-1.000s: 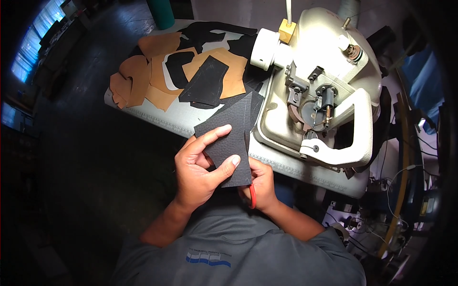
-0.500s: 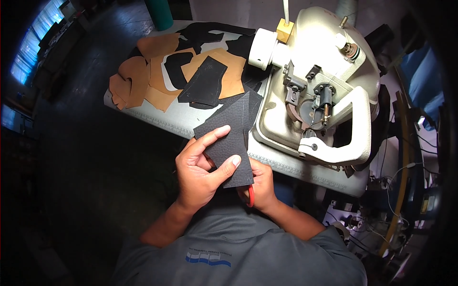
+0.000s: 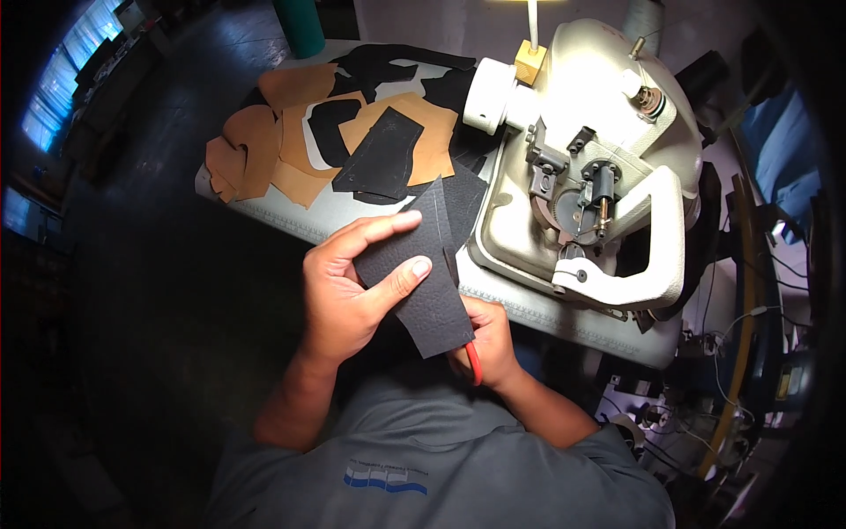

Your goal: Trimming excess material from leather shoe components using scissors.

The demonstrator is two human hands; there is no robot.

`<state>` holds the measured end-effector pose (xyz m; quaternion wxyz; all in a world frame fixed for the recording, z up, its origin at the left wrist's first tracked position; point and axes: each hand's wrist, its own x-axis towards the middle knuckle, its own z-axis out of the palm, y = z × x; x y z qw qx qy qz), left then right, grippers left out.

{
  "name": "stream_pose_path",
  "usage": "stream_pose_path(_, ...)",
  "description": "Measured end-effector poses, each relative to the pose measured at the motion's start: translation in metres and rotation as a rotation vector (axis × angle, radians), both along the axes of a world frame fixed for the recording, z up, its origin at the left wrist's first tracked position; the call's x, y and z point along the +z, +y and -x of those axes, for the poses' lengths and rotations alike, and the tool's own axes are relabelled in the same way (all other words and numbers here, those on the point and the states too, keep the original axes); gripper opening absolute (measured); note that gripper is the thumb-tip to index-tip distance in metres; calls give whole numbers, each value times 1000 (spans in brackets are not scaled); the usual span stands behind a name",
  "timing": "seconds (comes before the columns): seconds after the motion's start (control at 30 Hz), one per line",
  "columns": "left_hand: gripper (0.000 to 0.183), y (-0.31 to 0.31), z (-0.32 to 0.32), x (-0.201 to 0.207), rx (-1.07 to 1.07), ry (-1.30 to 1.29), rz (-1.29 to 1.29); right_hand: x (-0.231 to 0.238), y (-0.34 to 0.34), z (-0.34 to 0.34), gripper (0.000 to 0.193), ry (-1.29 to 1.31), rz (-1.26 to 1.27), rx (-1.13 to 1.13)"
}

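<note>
In front of my chest, my left hand (image 3: 339, 282) grips a black grained leather piece (image 3: 423, 291), with the thumb and a long finger lying across its face. The piece is tilted and tapers to a point at the top. My right hand (image 3: 495, 344) is closed round red-handled scissors (image 3: 474, 361) at the leather's lower right edge. One red loop shows below the fist. Most of the scissors and the right fingertips lie behind the leather, though a dark narrow strip, perhaps a blade, shows along its right edge.
A cream sewing machine (image 3: 608, 115) with a white handwheel (image 3: 486, 95) stands on the table (image 3: 511, 304) at the right. Tan leather pieces (image 3: 300, 88) and black leather pieces (image 3: 383, 154) are heaped on the left part. A green cylinder (image 3: 300, 26) rises behind them.
The leather piece has tilted in my left hand, its lower end swinging slightly down. My left hand has shifted a little left and up. My right hand keeps the scissors, barely moved.
</note>
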<state>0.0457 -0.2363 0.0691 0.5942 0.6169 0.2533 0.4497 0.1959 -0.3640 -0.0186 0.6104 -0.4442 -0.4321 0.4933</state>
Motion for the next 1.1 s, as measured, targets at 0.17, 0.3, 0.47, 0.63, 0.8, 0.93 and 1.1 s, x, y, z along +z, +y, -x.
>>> stream_pose_path(0.17,43,-1,0,-6,-8,147,-153,-2,-3,-1,36,43,29,0)
stream_pose_path(0.3,44,-4,0,-6,12,148,-130,-2,-4,-4,40,42,35,35)
stream_pose_path(0.47,45,-1,1,-8,20,150,-169,1,-1,-1,39,79,40,18)
stream_pose_path(0.63,46,0,0,-10,24,146,-205,-1,-2,1,38,20,49,-9)
stream_pose_path(0.8,46,-2,0,-11,-3,117,-135,-1,-3,1,41,-8,30,-7)
stream_pose_path(0.93,46,-5,-1,-10,-13,93,-79,3,-2,1,40,4,14,-6)
stream_pose_path(1.1,43,-11,-2,-11,-20,100,-88,1,-2,1,31,66,65,-16)
